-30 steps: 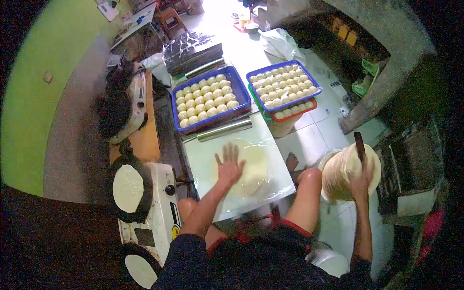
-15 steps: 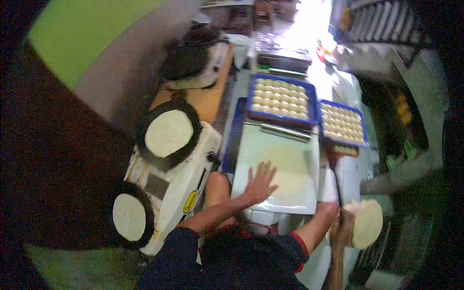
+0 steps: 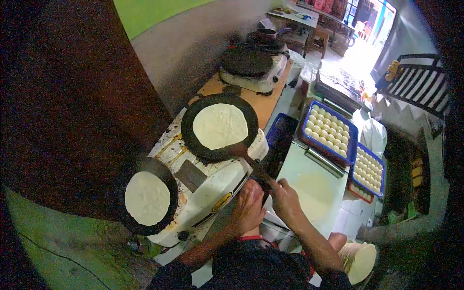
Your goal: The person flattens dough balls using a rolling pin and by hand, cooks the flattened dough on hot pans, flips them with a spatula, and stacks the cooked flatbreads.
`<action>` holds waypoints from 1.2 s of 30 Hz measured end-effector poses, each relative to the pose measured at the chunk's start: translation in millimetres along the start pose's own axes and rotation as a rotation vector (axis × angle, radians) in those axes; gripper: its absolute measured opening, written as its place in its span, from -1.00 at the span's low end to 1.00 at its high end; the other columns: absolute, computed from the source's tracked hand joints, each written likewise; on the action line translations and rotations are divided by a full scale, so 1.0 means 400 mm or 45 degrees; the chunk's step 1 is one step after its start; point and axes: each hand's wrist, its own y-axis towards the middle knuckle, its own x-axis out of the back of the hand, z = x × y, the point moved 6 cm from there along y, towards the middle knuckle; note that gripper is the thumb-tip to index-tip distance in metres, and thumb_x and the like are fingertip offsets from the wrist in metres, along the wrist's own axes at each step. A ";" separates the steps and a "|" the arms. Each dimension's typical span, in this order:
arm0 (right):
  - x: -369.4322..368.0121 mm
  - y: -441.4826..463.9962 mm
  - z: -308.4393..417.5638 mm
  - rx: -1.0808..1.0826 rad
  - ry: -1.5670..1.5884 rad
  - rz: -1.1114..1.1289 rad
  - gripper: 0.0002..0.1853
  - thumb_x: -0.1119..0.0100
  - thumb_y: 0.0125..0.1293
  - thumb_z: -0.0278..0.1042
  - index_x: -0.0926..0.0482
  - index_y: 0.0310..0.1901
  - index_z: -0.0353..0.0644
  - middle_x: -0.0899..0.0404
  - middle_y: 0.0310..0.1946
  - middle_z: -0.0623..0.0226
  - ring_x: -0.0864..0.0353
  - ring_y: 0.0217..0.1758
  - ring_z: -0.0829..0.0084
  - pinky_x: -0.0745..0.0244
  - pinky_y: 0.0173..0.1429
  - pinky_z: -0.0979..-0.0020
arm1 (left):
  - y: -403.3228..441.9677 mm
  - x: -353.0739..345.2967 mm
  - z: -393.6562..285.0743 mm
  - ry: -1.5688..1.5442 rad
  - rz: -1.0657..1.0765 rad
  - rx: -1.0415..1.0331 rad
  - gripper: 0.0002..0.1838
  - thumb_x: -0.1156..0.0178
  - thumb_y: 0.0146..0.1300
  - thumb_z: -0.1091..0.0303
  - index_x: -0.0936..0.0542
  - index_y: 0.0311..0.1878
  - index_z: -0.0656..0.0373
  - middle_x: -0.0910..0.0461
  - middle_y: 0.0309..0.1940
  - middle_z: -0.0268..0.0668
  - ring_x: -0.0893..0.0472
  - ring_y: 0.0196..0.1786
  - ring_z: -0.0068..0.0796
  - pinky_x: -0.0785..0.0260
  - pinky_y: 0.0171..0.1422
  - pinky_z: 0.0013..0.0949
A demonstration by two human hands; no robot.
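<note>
My right hand (image 3: pixel 286 202) grips the handle of a dark spatula (image 3: pixel 256 169), whose blade is at the lower right rim of the upper black pan (image 3: pixel 187 126). A pale round flatbread (image 3: pixel 220 126) lies in that pan. Another flatbread (image 3: pixel 147 198) lies in the lower left pan (image 3: pixel 126 220). My left hand (image 3: pixel 249 208) rests on my knee beside the white stove (image 3: pixel 217 186), its fingers partly bent and holding nothing. To the right, a thin sheet of dough (image 3: pixel 314 195) is spread on the pale work board (image 3: pixel 295 166).
Blue trays (image 3: pixel 355 140) of dough balls (image 3: pixel 328 129) stand behind the board, with a second blue tray (image 3: pixel 383 181) to their right. A stack of flatbreads (image 3: pixel 360 261) is at lower right. Farther back is another stove (image 3: pixel 246 82) with a black plate.
The view has swung left toward the stove. My left hand has left the board for my knee. My right hand has brought the spatula from the flatbread stack to the upper pan.
</note>
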 end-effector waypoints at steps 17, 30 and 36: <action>-0.082 0.231 0.045 0.377 0.065 0.078 -0.68 -0.23 0.26 -0.47 -0.66 0.07 -0.15 -0.62 -0.24 0.00 -0.66 -0.13 -0.06 -0.56 -0.01 0.06 | -0.013 0.001 0.117 -0.674 -0.003 0.172 -0.62 -0.21 0.30 0.25 -0.60 0.13 0.18 -0.48 0.20 0.04 -0.45 0.27 0.10 -0.24 0.37 0.14; 0.162 -0.022 -0.131 -0.002 -0.095 -0.065 -0.72 -0.22 0.29 -0.45 -0.66 0.04 -0.11 -0.61 -0.25 0.03 -0.66 -0.22 -0.05 -0.60 -0.11 0.08 | 0.603 0.254 0.615 0.614 0.287 0.379 -0.15 -0.12 0.32 -0.30 -0.39 0.44 0.19 -0.26 0.49 0.01 -0.29 0.50 0.08 -0.02 0.58 0.19; 0.141 -0.076 -0.064 -0.102 -0.157 0.075 -0.66 -0.18 0.35 -0.44 -0.56 0.15 -0.05 -0.58 -0.15 0.06 -0.66 -0.28 -0.06 -0.61 -0.19 0.04 | 0.642 0.205 0.647 0.759 0.487 0.846 -0.18 0.10 0.39 -0.39 -0.68 0.11 0.27 -0.67 0.05 0.06 -0.63 0.12 0.20 -0.22 0.43 0.28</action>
